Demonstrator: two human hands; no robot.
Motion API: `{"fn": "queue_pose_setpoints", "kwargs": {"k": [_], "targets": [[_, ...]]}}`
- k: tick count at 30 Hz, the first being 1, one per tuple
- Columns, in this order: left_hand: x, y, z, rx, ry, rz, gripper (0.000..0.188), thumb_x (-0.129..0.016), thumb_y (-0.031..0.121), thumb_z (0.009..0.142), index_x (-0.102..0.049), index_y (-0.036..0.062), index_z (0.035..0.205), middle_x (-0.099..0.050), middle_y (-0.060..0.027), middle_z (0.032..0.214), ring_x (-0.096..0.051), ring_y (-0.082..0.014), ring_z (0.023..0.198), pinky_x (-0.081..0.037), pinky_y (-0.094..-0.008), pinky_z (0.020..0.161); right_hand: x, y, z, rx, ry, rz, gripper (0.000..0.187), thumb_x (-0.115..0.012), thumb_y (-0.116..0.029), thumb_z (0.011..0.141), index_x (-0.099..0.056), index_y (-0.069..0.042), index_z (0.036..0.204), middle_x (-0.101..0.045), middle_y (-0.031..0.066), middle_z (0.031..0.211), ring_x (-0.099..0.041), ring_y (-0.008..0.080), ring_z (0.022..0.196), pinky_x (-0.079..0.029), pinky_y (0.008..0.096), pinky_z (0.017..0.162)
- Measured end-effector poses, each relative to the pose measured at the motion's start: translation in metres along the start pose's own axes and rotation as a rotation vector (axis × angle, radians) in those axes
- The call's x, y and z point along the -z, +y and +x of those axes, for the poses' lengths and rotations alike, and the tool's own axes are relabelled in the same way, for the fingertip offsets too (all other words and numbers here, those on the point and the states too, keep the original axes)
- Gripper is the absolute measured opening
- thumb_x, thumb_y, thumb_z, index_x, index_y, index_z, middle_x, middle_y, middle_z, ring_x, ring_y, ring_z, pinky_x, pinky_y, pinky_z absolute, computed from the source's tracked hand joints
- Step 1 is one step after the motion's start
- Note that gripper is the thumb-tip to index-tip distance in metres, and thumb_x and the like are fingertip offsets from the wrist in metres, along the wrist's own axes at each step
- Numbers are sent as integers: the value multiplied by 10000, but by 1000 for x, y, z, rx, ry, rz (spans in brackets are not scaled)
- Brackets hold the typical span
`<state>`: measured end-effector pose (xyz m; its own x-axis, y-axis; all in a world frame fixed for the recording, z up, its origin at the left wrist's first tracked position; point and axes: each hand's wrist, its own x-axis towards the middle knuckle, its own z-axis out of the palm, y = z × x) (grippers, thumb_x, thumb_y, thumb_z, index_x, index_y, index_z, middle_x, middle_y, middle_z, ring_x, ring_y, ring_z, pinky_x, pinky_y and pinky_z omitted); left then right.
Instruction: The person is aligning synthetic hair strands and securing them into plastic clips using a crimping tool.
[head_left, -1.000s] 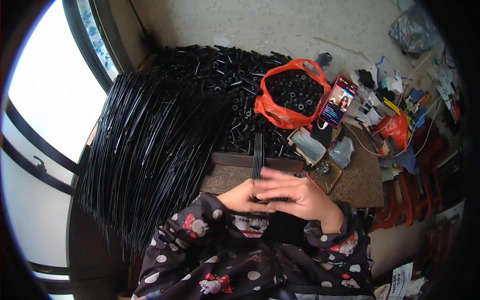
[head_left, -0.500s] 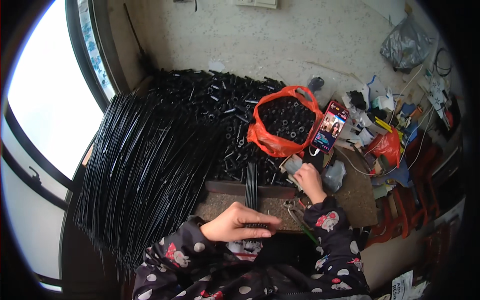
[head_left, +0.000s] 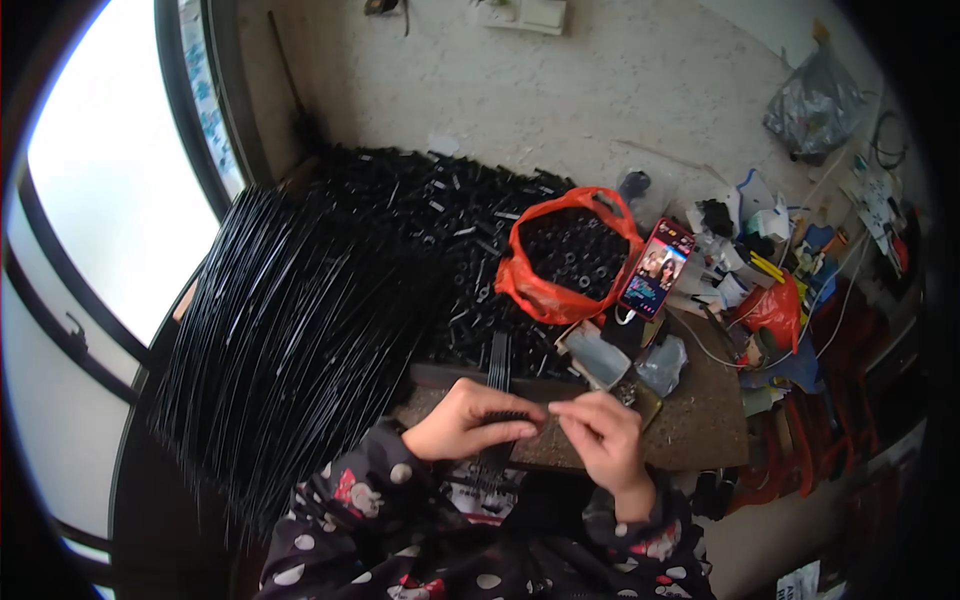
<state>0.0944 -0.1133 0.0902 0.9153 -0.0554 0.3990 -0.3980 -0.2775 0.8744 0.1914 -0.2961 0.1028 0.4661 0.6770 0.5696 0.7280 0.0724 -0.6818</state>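
- Speckled brown table (head_left: pixel 700 430) is set against a pale wall (head_left: pixel 400 80); its far part is covered by a pile of black parts (head_left: pixel 385 195).
- Narrow black rods (head_left: pixel 498 362) are pinched in the left hand (head_left: pixel 462 421), thumb on the near side, fingers on the far side.
- Long axis of the rods: directed away from the body, across a dark bar (head_left: pixel 431 376), far ends toward the pile.
- Right hand (head_left: pixel 608 440): thumb and forefinger are held close together; whether anything small is pinched cannot be told.
- Key relation: the gripped stretch lies to the left of the right fingertips, just beside them; the left hand is nearer.
- Beyond the right hand, a tray (head_left: pixel 597 362), a red bag (head_left: pixel 540 300) and a phone (head_left: pixel 657 268) are noted.
- Left of the left hand, a large bundle of thin black strands (head_left: pixel 290 340) is spread.
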Motion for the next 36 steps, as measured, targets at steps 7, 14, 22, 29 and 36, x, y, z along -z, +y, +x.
{"fn": "queue_pose_setpoints", "kwargs": {"k": [7, 14, 22, 29, 36], "targets": [[-8, -3, -4, -82, -1, 27, 196, -657, 106, 798, -638, -20, 947, -670, -111, 822, -656, -184, 768, -506, -261, 693, -5, -24, -21, 209, 87, -396, 277, -619, 67, 676, -650, -18, 938, -554, 79, 796, -526, 248, 721, -448, 323, 620], [-13, 3, -11, -119, -24, 54, 205, -667, 119, 788, -641, -11, 945, -667, -122, 853, -653, -229, 779, -507, -280, 690, -3, -35, -26, 254, 11, -389, 310, -625, 82, 647, -655, -18, 939, -558, 82, 781, -528, 250, 699, -458, 321, 613], [-17, 1, -12, -138, -125, 83, 244, -670, 168, 784, -635, -20, 936, -653, -154, 871, -639, -285, 792, -506, -318, 719, 7, -35, -15, 335, -135, -367, 335, -645, 68, 613, -668, -35, 930, -566, 63, 788, -531, 234, 677, -457, 309, 587], [-22, -9, -11, -190, -43, -27, 270, -655, 241, 808, -636, -3, 922, -637, -154, 775, -623, -272, 666, -482, -308, 603, 1, -43, -2, 256, -76, -199, 377, -650, 59, 617, -645, -21, 985, -563, 83, 853, -534, 266, 757, -460, 330, 658], [-21, -17, -22, 79, -166, -15, 238, -649, 169, 815, -612, -28, 943, -634, -151, 835, -623, -210, 705, -475, -299, 630, -11, -42, 7, 366, -228, -198, 424, -631, 41, 652, -597, 9, 1073, -552, 85, 901, -516, 256, 794, -459, 326, 692]]}}
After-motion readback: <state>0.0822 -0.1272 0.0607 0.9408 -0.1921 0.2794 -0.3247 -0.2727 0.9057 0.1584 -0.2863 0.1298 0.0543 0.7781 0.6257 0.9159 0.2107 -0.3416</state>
